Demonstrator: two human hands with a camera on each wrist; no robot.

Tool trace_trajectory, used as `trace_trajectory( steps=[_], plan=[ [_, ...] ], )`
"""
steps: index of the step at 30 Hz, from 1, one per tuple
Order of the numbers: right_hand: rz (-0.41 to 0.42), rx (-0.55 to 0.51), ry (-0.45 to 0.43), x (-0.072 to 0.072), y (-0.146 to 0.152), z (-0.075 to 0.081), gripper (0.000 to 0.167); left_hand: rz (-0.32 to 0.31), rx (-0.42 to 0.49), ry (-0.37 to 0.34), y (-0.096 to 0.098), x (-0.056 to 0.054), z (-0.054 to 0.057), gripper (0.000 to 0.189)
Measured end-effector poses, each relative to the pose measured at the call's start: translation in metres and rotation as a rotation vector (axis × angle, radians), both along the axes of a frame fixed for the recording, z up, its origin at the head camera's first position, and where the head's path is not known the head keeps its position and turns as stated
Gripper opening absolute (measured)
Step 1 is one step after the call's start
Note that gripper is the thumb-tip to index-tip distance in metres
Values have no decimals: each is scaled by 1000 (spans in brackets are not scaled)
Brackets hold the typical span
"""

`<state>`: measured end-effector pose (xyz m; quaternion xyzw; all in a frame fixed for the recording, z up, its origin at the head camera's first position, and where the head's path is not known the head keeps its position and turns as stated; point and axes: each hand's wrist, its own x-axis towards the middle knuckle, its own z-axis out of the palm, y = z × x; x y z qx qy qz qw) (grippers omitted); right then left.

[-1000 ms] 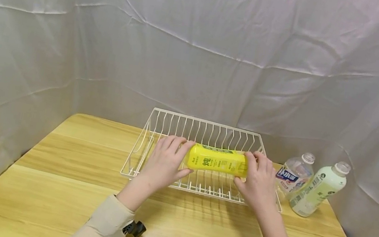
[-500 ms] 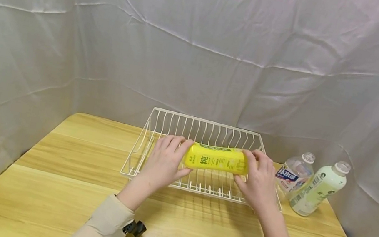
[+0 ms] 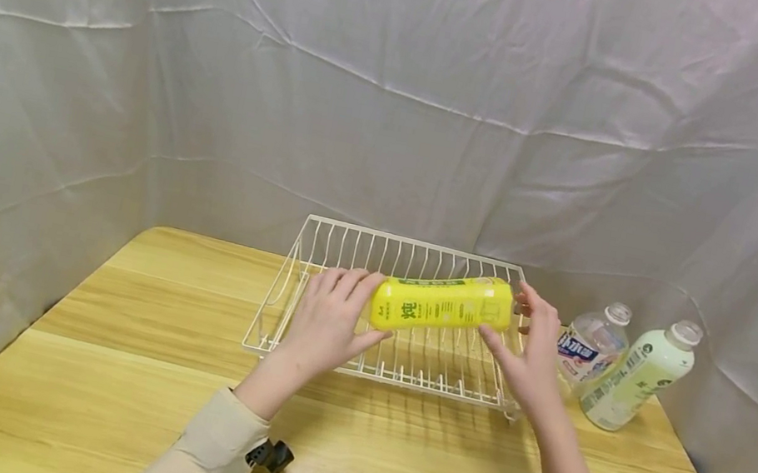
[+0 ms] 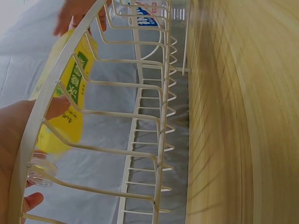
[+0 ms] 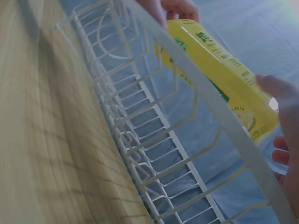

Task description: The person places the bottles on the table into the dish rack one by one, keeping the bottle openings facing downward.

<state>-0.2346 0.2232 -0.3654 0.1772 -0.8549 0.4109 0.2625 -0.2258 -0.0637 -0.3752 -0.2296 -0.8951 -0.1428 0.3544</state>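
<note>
A yellow plastic bottle [image 3: 443, 307] is being gripped at its neck end by the left hand [image 3: 329, 317] and is being held tilted above a white wire dish rack [image 5: 211, 99]. The right hand [image 3: 532, 361] is being held with thumb and fingers spread at the base end, contact being uncertain. Beside the rack, a clear bottle [image 3: 597, 336] and a pale green bottle [image 3: 642, 374] are being supported by the wooden surface [image 3: 115, 393].

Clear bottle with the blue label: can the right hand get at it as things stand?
Probably yes: the clear bottle stands beside the right hand, its neck unblocked, and the left hand appears to hold the yellow bottle alone.
</note>
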Motion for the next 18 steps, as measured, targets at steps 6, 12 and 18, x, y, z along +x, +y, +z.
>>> trace_trajectory(
  steps=[6,12,18],
  plan=[
    [63,-242,-214,2,4,8,54,-12,25,25,1,-1,0,76],
    [120,-331,-369,4,5,9,51,-28,22,58,0,-2,-1,76],
    [129,-356,-395,7,1,11,45,-50,14,57,0,-1,-1,76]
  ],
)
